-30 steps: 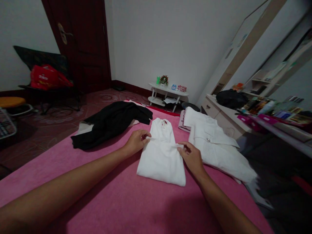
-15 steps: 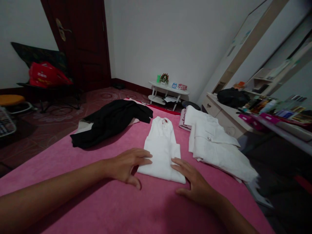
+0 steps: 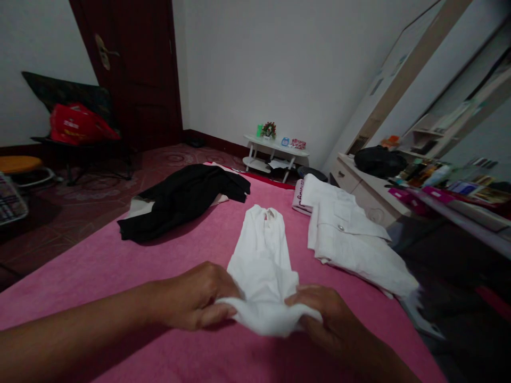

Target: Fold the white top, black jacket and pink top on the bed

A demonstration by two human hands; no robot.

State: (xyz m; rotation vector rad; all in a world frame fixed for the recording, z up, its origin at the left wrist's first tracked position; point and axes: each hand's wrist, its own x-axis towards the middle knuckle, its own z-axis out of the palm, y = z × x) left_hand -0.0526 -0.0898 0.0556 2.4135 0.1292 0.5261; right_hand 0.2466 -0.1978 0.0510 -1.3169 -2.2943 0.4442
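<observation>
And it's a two-handed hold: the left hand (image 3: 202,298) pinches the near-left corner of the folded white top (image 3: 259,274), the right hand (image 3: 333,316) grips the near-right, the edge sagging between! The top lies on the pink cover (image 3: 159,348), between a black garment (image 3: 186,205) and a buttoned white garment (image 3: 345,234).

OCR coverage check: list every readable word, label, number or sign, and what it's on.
None reads clearly.
Red bag: light lettering, too blurred.
Pale pink folded cloth: dark lettering, too small and blurred.
Magenta items: pale labels, too small.
Held white garment: no text visible.
</observation>
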